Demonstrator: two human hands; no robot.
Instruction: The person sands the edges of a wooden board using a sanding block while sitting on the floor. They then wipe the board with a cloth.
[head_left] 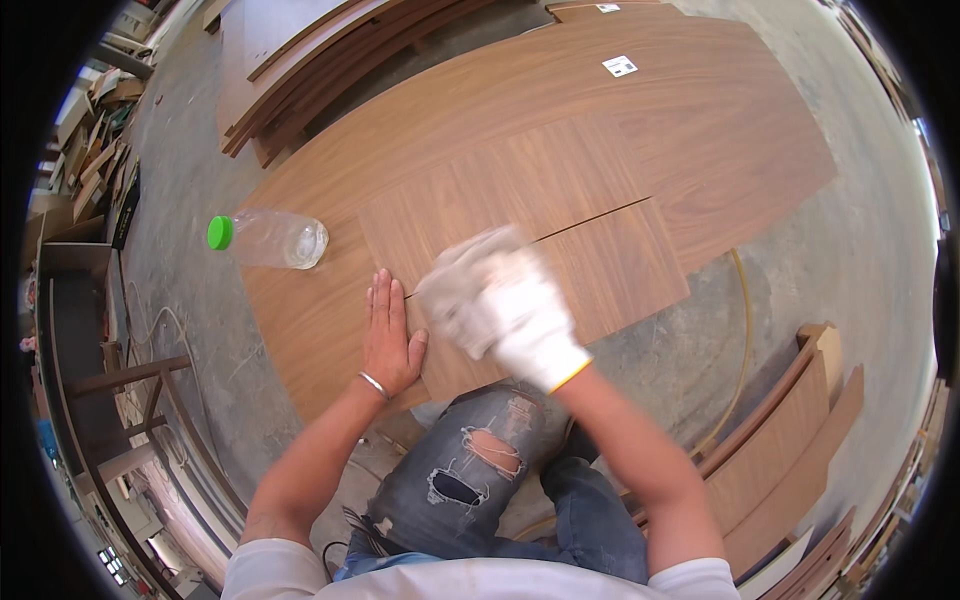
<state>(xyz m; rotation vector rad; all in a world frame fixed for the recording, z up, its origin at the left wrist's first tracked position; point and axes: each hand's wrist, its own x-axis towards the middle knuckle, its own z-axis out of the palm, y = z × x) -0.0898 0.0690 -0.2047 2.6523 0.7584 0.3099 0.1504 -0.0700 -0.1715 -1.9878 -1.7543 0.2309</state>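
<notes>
My left hand point(393, 335) is bare, with a silver bracelet at the wrist. It lies flat near the left edge of a smaller wood-grain panel point(615, 270), its fingers stretched out. A white knit glove covers my right hand point(530, 315), which is smeared by motion. It grips a greyish-white rag point(455, 290) over the panel surface. Another wood-grain panel point(500, 185) borders the smaller one along a dark, narrow gap, partly hidden by the rag and glove. Both lie on a large brown board point(730, 110) with slanted ends.
A clear bottle with a green cap point(275, 238) lies on the board at the left. Stacked panels point(300, 70) stand at the far left, curved boards point(775, 450) at the lower right. A yellow hose point(746, 310) runs across the concrete floor. A dark frame point(90, 400) stands at left.
</notes>
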